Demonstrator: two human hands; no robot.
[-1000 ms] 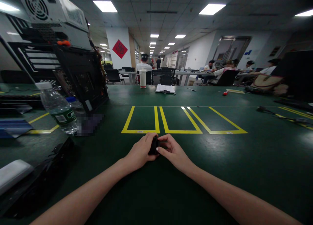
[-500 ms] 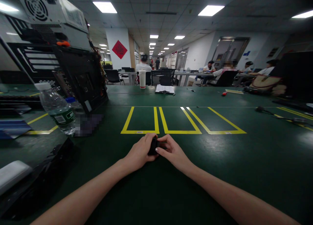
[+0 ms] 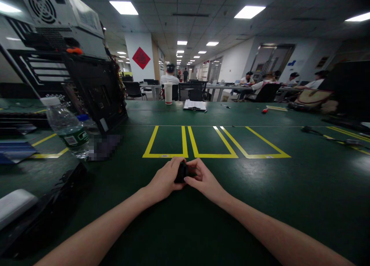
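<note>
A small black blocky object (image 3: 180, 173) is between my hands, low over the green tabletop (image 3: 185, 227); its exact kind cannot be made out. My left hand (image 3: 166, 176) wraps round its left side, with the thumb toward me and the fingers over the far side. From the right, my right hand (image 3: 204, 179) pinches the object's right end between thumb and fingers. Fingers hide much of it. Just beyond my hands, yellow tape outlines (image 3: 216, 156) mark the table.
At left stand a clear water bottle (image 3: 68, 129), a second blue-capped bottle (image 3: 83, 118) and an opened computer case (image 3: 98, 89). A black item (image 3: 58, 204) lies near my left forearm. Farther back are a white cup (image 3: 168, 93), a clipboard (image 3: 195, 105) and a pen (image 3: 225, 106). Cables (image 3: 332, 137) lie right.
Both hands keep nearly the same place and grip on the black object. My right fingers have shifted very slightly against its right end.
</note>
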